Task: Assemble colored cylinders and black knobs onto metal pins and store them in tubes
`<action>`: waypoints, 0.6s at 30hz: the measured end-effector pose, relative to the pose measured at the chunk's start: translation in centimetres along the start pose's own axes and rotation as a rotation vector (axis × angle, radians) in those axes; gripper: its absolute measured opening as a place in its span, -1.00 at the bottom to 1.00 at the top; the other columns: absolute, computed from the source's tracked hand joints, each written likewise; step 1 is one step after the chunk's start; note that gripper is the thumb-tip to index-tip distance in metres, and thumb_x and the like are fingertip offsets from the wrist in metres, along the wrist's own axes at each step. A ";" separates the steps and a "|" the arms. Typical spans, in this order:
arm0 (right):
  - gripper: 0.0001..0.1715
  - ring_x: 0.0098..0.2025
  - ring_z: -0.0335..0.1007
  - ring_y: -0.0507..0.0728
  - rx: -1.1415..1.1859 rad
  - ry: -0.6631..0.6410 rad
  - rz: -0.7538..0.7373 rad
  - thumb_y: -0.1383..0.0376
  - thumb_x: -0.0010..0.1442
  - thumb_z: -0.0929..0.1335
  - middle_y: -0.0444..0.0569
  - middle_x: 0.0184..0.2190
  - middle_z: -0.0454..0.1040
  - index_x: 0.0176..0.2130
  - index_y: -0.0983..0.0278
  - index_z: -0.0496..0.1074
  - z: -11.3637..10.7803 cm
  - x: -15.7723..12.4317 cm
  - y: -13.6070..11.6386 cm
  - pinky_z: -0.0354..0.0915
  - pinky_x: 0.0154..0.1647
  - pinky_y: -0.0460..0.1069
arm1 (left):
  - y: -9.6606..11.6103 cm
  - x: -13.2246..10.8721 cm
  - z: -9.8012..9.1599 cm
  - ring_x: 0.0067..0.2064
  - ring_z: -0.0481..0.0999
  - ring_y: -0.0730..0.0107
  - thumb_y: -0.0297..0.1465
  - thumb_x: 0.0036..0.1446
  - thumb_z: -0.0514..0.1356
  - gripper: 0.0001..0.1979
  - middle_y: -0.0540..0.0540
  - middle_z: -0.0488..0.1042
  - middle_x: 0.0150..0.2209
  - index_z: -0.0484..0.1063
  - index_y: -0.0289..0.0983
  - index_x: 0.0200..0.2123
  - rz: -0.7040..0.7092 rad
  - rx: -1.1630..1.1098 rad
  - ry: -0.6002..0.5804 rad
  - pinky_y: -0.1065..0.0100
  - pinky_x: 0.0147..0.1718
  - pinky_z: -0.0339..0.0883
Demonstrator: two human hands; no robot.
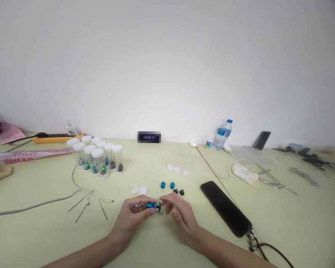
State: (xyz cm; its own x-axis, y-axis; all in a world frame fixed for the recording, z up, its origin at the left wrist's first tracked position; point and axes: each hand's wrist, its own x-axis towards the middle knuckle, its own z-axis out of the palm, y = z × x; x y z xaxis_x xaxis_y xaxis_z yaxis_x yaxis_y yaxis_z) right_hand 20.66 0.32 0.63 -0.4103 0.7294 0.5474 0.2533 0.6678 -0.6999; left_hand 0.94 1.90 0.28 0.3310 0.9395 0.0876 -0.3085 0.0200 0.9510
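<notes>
My left hand [132, 217] pinches a small blue metal fitting [150, 205] with a black, wide-headed piece [158, 207] at its right end. A thin metal rod runs back over the fingers, and a bent metal end [162, 211] shows beside the black head. Just to the right is my right hand [182, 216], its fingers loosely curled, thumb and forefinger apart, the forefinger tip close to the black head. Whether it touches is unclear. Beyond the hands lie two blue fittings [172, 185] and two black bolt-like pieces [182, 192].
Several clear tubes with white caps [97, 152] stand at the left, behind bent metal rods [103, 210]. White caps [142, 190] lie near the left hand, more [177, 169] farther back. A phone [226, 208] lies right; a water bottle [222, 136] stands by the wall.
</notes>
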 end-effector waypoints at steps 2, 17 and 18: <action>-0.54 -0.24 0.31 0.13 -0.008 -0.015 -0.011 0.12 0.37 0.07 0.05 -0.21 0.41 0.06 0.23 0.34 0.0 -0.1 0.0 0.27 -0.18 0.04 | 0.1 0.0 0.0 -0.23 0.50 0.30 -0.42 -0.06 0.37 -0.86 -0.10 0.56 -0.33 0.60 -0.27 -0.34 0.005 0.006 -0.006 0.38 -0.21 0.34; -0.52 -0.27 0.33 0.11 -0.012 -0.007 -0.024 0.11 0.38 0.06 0.03 -0.24 0.43 0.08 0.23 0.33 0.1 0.1 0.2 0.29 -0.20 0.03 | 0.1 -0.2 -0.1 -0.23 0.52 0.29 -0.41 -0.06 0.36 -0.85 -0.10 0.57 -0.31 0.60 -0.26 -0.34 0.009 0.055 0.022 0.38 -0.21 0.37; -0.52 -0.28 0.32 0.11 -0.017 -0.001 -0.022 0.10 0.38 0.06 0.03 -0.24 0.43 0.08 0.23 0.33 0.1 0.1 0.2 0.29 -0.21 0.03 | 0.1 -0.2 -0.1 -0.23 0.52 0.28 -0.41 -0.07 0.37 -0.85 -0.11 0.58 -0.31 0.60 -0.26 -0.34 0.009 0.059 0.029 0.38 -0.21 0.37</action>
State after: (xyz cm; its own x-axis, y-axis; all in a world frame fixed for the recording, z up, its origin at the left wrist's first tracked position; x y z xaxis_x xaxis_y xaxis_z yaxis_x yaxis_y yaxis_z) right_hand 20.58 0.52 0.50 -0.4165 0.7143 0.5625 0.2591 0.6863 -0.6796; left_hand 0.76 1.79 0.35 0.3026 0.9490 0.0881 -0.2574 -0.0076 0.9663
